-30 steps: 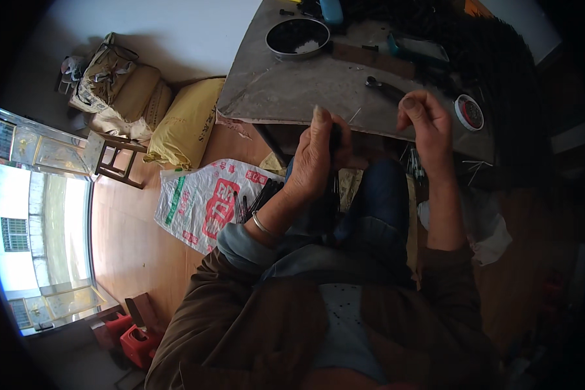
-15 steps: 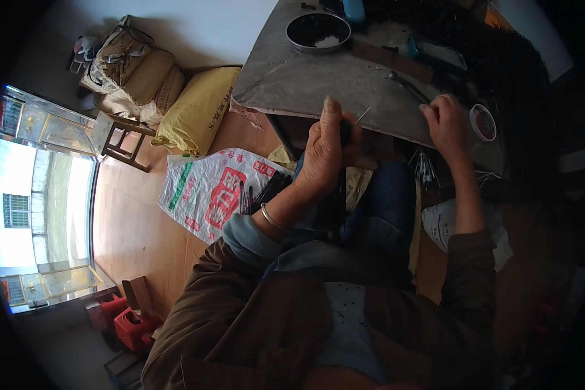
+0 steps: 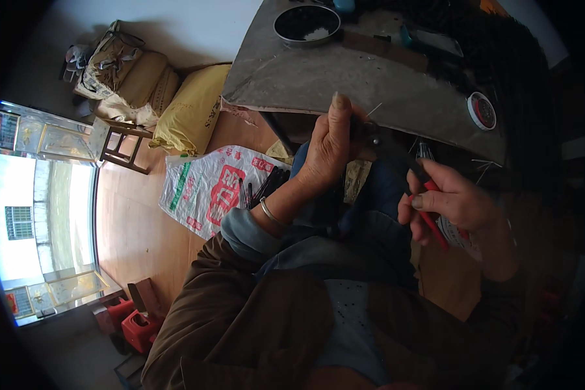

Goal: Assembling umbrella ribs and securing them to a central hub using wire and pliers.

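My left hand (image 3: pixel 331 140), thumb raised, is closed around a small dark piece that its fingers mostly hide. A thin pale wire (image 3: pixel 374 109) sticks out on the right of that hand. In my right hand (image 3: pixel 452 198) are long dark pliers (image 3: pixel 402 155) with red grips, the fingers wrapped about the handles. Their pivot and head lie right beside my left fingers. Whether the jaws touch the dark piece cannot be made out. Both hands are in front of the near edge of the grey table (image 3: pixel 305 81), above my lap.
On the table stand a dark bowl (image 3: pixel 307 26) with white bits, a teal-edged tray (image 3: pixel 432 42), a round tin (image 3: pixel 481 111) and a dark heap at the right. A white sack (image 3: pixel 208 188) with dark rods, yellow sacks (image 3: pixel 192 107) and a wooden stool (image 3: pixel 125 148) are on the left.
My right hand has taken the pliers off the table and brought them down and left to my left hand. My left hand keeps its hold, shifted slightly right.
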### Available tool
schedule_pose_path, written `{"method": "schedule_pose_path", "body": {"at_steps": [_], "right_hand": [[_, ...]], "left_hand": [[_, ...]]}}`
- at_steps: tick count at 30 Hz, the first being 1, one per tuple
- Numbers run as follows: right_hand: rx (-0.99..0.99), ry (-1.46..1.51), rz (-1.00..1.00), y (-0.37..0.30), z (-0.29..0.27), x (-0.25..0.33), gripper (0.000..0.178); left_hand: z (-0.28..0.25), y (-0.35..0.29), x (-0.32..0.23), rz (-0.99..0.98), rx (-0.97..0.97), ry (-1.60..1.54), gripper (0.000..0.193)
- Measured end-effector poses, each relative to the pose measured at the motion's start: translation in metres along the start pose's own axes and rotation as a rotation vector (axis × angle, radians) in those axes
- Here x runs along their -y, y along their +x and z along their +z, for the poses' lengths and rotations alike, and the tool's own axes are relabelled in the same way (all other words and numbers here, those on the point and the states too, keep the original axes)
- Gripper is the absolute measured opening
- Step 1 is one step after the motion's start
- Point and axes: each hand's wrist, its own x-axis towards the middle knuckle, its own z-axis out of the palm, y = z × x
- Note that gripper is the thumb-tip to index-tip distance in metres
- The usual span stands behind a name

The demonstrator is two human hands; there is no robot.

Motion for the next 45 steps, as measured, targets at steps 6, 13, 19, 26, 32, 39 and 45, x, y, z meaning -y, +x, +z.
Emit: {"method": "schedule_pose_path", "body": {"at_steps": [6, 13, 19, 26, 32, 39, 45], "right_hand": [[-0.042, -0.133, 0.118, -0.007, -0.001, 0.021, 0.008], [-0.043, -0.224, 0.18, -0.019, -0.006, 0.039, 0.007], [-0.059, -0.111, 0.122, -0.009, 0.002, 0.015, 0.009], [-0.184, 0.324, -0.289, 0.046, 0.056, -0.067, 0.013], [-0.436, 0.212, -0.64, 0.1, 0.095, -0.115, 0.009], [-0.569, 0.065, -0.751, 0.116, 0.09, -0.131, 0.01], [-0.087, 0.323, -0.444, 0.051, 0.051, -0.086, 0.013]], "left_hand": [[0.003, -0.003, -0.007, -0.019, 0.041, 0.01, 0.068], [0.01, -0.003, -0.002, 0.024, 0.078, 0.086, 0.068], [0.009, -0.003, -0.003, 0.07, -0.001, 0.036, 0.061], [0.006, 0.016, 0.01, 0.221, -0.216, 0.068, 0.061], [0.011, 0.015, 0.01, 0.247, -0.23, 0.104, 0.062], [0.015, 0.014, 0.017, 0.339, -0.273, 0.143, 0.061], [0.0, 0.013, 0.008, 0.229, -0.237, -0.034, 0.06]]}}
